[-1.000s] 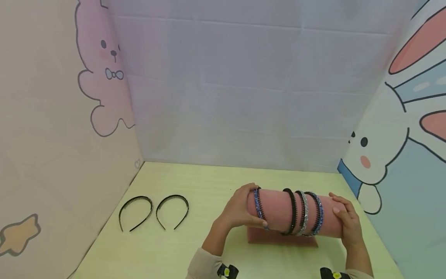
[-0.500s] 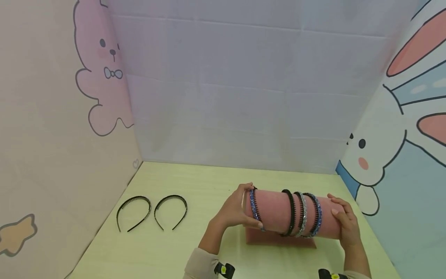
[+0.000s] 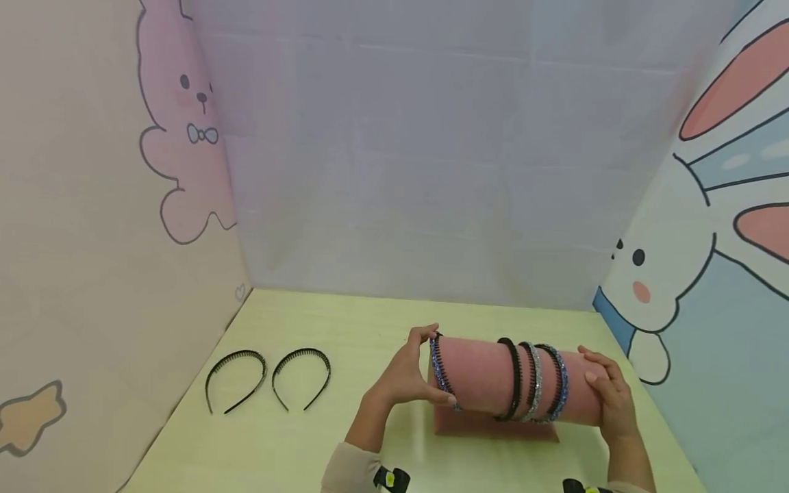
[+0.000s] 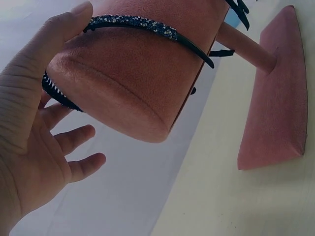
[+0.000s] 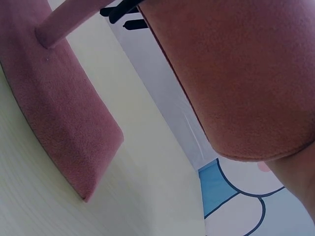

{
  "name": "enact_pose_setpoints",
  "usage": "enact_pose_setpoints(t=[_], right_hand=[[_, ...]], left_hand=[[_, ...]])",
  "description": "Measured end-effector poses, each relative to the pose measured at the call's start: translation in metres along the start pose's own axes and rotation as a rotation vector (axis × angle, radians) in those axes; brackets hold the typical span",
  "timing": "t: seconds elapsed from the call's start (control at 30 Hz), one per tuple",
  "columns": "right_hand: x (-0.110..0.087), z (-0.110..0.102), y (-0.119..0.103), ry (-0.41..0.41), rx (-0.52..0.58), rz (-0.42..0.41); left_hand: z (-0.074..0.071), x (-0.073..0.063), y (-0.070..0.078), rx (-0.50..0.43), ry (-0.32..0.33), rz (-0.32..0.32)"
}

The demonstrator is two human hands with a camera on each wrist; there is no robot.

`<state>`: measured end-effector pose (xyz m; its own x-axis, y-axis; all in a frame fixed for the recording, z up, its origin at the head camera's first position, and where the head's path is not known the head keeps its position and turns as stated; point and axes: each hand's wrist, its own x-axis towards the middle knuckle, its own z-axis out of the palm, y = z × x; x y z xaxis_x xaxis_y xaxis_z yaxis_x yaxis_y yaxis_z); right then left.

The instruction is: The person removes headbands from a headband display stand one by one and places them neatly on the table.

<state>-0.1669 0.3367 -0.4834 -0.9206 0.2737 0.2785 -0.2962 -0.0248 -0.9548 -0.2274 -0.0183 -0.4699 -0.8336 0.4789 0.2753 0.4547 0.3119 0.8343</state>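
Note:
A pink padded headband stand (image 3: pixel 474 373) has a thick horizontal roll above a wedge-shaped base (image 3: pixel 493 426). At the roll's left end, my left hand (image 3: pixel 401 373) pinches a blue glittery toothed headband (image 3: pixel 437 363) between thumb and forefinger. The left wrist view shows this headband (image 4: pixel 133 22) straddling the roll close to its end, the other fingers spread apart. My right hand (image 3: pixel 618 400) grips the roll's right end; in the right wrist view the roll (image 5: pixel 236 73) hides most of it. Between the hands sit a black headband (image 3: pixel 515 376), a silver glittery one and another blue one.
Two black toothed headbands lie on the pale yellow table at the left, one (image 3: pixel 264 370) beside the other (image 3: pixel 329 370). A plain curtain (image 3: pixel 382 171) closes off the back. Cartoon-printed walls flank both sides.
The left hand has drawn the blue headband leftward along the roll to its left end. My right hand keeps its grip on the other end, and the other headbands stay on the roll.

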Motion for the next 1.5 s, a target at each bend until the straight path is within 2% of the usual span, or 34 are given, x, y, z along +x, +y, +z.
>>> enact_pose_setpoints(t=[0.13,0.33,0.57,0.6,0.67,0.9,1.0,1.27,1.4,1.5], right_hand=[[-0.002,-0.001,0.001,-0.004,0.000,-0.002],[0.000,-0.001,0.001,-0.012,0.010,-0.016],[0.000,0.001,0.000,-0.015,0.011,-0.010],[0.000,0.001,0.000,-0.016,0.015,-0.011],[-0.001,0.001,0.000,-0.018,0.020,-0.012],[-0.001,0.001,0.002,-0.014,0.034,-0.021],[0.000,0.001,0.001,-0.011,0.037,-0.022],[0.000,0.003,-0.002,-0.014,0.034,-0.016],[-0.001,0.003,-0.003,-0.011,0.027,-0.007],[-0.002,0.003,-0.003,-0.013,0.031,0.000]], left_hand=[[-0.002,-0.006,-0.006,-0.023,0.011,0.010],[-0.006,-0.012,-0.013,-0.024,0.085,0.035],[-0.005,-0.018,-0.019,-0.091,0.117,0.039],[-0.007,-0.019,-0.015,-0.098,0.119,0.038],[-0.006,-0.020,-0.016,-0.100,0.132,0.051],[-0.013,-0.030,0.013,-0.156,0.162,0.044],[-0.012,-0.032,0.013,-0.168,0.183,0.033],[-0.011,-0.042,0.005,-0.194,0.240,-0.008],[-0.012,-0.047,0.002,-0.168,0.250,-0.025],[-0.007,-0.050,-0.015,-0.141,0.266,-0.047]])
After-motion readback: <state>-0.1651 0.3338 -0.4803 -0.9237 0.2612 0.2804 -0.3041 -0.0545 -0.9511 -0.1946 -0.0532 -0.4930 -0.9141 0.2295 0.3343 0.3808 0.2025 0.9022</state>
